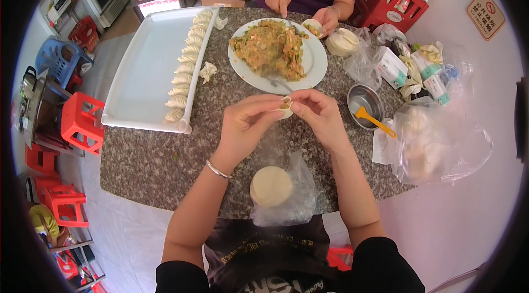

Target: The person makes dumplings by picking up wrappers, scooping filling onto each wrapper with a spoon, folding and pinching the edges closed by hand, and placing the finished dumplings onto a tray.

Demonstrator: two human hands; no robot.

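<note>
Between my fingertips is a filled dumpling wrapper, partly folded, with filling showing at its opening. My left hand grips its left side, and my right hand pinches its right edge. Just beyond them stands a large white plate heaped with chopped filling; a metal utensil rests at its near rim. A stack of round wrappers on a plastic bag lies close to me. On the left, a white tray carries a row of pleated dumplings along its right side.
Across the granite-patterned table, a co-worker's hand holds a filled wrapper. More wrappers sit nearby. At right are a metal bowl with an orange-handled tool, tissue packs and a clear bag.
</note>
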